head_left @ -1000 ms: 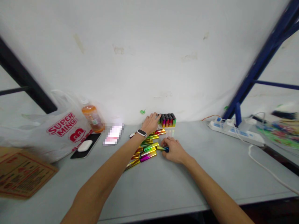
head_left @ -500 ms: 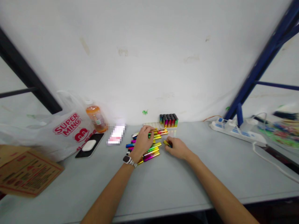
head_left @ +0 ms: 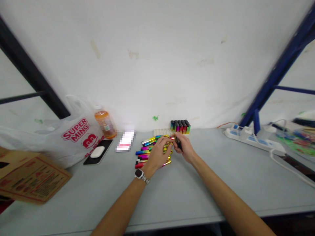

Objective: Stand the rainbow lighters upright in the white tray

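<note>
Shiny, multicoloured metallic lighters (head_left: 142,157) lie in a loose pile on the grey table. Over the pile, my left hand (head_left: 158,154) has its thumb apart from its fingers, and its fingertips reach a reddish lighter (head_left: 171,138) between the two hands. My right hand (head_left: 185,149) is closed at the pile's right edge around a lighter (head_left: 178,143), of which a dark part shows; the fingers hide the rest. Behind the hands, several upright lighters with black tops (head_left: 180,126) fill the right part of a pale gridded tray (head_left: 161,132).
To the left are a cardboard box (head_left: 36,177), a plastic bag (head_left: 73,141), a bottle of orange liquid (head_left: 105,123), a black tablet-like slab (head_left: 103,154) with a white case (head_left: 97,151) on it, and a blurred-out bright screen (head_left: 126,141). A power strip (head_left: 256,141) lies right.
My right hand has moved up and left to meet my left hand at the pile. My left hand has shifted slightly right and down. The view has shifted a little.
</note>
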The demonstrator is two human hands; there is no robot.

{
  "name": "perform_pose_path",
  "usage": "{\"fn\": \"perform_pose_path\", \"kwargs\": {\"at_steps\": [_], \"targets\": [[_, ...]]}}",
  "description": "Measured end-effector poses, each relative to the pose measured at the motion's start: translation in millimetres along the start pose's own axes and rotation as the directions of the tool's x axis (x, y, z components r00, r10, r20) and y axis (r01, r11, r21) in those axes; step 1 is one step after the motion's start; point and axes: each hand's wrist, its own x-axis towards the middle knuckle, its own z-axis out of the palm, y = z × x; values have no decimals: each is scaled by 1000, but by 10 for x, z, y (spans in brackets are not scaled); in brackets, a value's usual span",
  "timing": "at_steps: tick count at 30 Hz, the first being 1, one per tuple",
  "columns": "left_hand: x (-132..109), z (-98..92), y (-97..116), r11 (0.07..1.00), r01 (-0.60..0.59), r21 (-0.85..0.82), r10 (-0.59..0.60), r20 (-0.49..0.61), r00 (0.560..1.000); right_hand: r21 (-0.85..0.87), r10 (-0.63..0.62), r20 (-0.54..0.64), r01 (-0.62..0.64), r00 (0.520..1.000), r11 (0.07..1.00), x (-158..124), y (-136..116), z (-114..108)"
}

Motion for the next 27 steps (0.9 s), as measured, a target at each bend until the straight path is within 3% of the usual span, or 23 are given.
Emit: {"fn": "perform_pose_path", "kwargs": {"at_steps": [4,9,13,20,23,27], "targets": [[-16,49,11,1000,3,-8,-4,-44,999,-44,21,-47,-23,999,999,-66,137,-75],[-19,45,34,1000,-9,-7,8,-43,999,-167,-31,-85,16,996,986,-121,110,-172],[-16,35,10,1000,-3,-14,2,-40,999,-169,-118,-249,77,961,983,-80,93,-222],[0,34,0,1000,6,14,-6,-17,1000,-251,-212,-380,121,900,960,-98,150,-165],[2,32,8,1000,-10,11,10,-28,1000,-313,-235,-346,124,908,942,-130,139,-116],[5,25,0,1000,-15,10,15,-43,999,-206,-164,-212,120,963,971,-166,108,-44]]}}
